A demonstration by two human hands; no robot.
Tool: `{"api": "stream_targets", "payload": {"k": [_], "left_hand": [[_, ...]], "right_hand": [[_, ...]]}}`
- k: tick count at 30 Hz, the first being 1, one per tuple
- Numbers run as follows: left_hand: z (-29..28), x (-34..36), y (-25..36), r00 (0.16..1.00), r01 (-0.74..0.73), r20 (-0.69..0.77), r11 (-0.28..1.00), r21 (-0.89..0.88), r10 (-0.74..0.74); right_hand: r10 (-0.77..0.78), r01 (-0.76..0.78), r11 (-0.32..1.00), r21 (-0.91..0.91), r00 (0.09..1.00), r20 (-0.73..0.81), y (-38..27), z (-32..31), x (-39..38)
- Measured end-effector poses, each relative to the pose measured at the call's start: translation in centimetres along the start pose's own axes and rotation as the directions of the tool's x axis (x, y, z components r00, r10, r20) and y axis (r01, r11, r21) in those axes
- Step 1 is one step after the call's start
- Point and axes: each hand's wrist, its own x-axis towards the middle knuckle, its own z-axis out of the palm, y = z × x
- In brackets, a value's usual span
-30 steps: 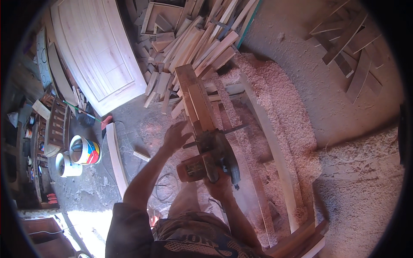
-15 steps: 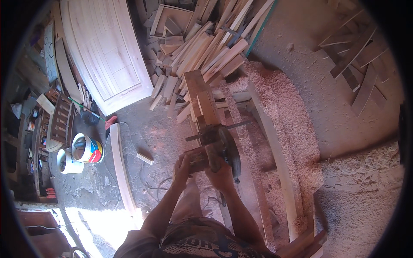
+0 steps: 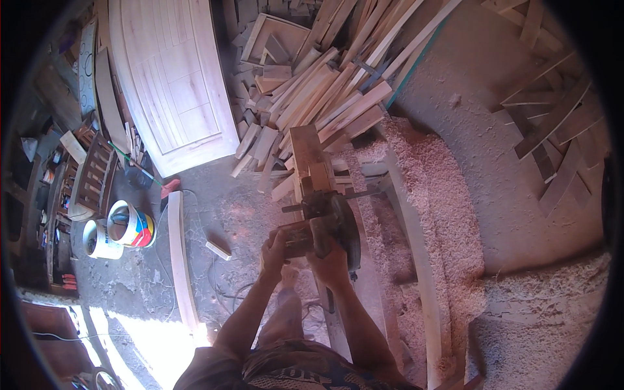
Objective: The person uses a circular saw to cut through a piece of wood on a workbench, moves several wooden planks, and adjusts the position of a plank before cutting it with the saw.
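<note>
A dark circular saw (image 3: 338, 224) with a rounded guard and a crosswise guide bar rests on a long wooden board (image 3: 304, 144). This board runs away from me toward the wood pile, and its near part passes by my right forearm. My right hand (image 3: 329, 265) is wrapped round the saw's rear handle. On the left, my left hand (image 3: 275, 252) grips the side of the saw's motor housing. The saw hides the blade and the middle of the board.
Stacked offcuts (image 3: 312, 97) lie beyond the board, beside a pale panelled door (image 3: 175, 84). Pinkish shavings (image 3: 448, 214) heap along a timber frame (image 3: 416, 247) at my right. Leftward are a plank (image 3: 179, 260), a small wood block (image 3: 218, 250) and two buckets (image 3: 133, 224). Cords (image 3: 224, 292) cross the floor.
The saw has slid a little along the board toward its far end, both hands moving with it. My view has tilted slightly, so the surroundings sit lower.
</note>
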Motion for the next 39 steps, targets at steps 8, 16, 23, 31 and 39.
{"api": "stream_targets", "payload": {"k": [8, 16, 23, 31, 39], "left_hand": [[0.4, 4.8, 1.5, 0.999, -0.023, -0.038, 1.0, -0.02, 0.022], [0.9, 9.0, 3.6, 0.998, -0.066, -0.029, 0.992, -0.107, 0.063], [1.2, 12.5, 4.8, 0.996, -0.086, -0.033, 0.989, -0.118, 0.083], [1.3, 15.9, 6.0, 0.994, -0.106, -0.044, 0.986, -0.128, 0.101], [1.4, 18.7, 7.6, 0.992, -0.123, -0.053, 0.982, -0.143, 0.117]], "right_hand": [[-0.007, 0.008, 1.0, 0.018, 1.0, -0.004, -0.9, 1.5, 4.8], [0.002, -0.003, 1.0, 0.006, 0.999, 0.037, -2.3, 2.5, 9.4], [-0.051, 0.051, 0.999, 0.013, 0.999, -0.019, -1.6, 4.2, 13.1], [-0.086, 0.089, 0.994, 0.067, 0.995, -0.048, -1.3, 5.7, 16.6], [-0.042, 0.042, 0.999, 0.008, 0.999, -0.025, -2.4, 6.6, 19.6]]}}
